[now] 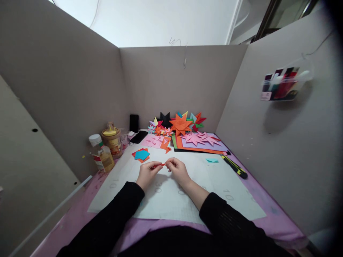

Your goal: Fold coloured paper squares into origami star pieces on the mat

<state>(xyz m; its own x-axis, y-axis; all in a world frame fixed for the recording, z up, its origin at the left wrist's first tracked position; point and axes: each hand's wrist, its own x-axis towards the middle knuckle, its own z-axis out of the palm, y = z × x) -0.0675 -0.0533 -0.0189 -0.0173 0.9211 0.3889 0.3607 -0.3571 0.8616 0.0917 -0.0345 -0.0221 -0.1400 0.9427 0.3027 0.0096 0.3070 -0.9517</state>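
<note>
Over the middle of a white paper sheet, my left hand pinches a small red paper piece. Close beside it, my right hand has its fingertips closed on the other end of the same piece. Most of the paper is hidden by the fingers. Beyond my left hand lies a small stack of pentagon-like papers, a blue one on top of orange and red. A folded turquoise piece rests on the sheet to the right of my hands.
A yellow-black cutter lies at the right edge. Folded paper stars stand at the back; pink stars lie on coloured sheets. On the left are a bottle, a jar and a phone. Grey partitions surround the table.
</note>
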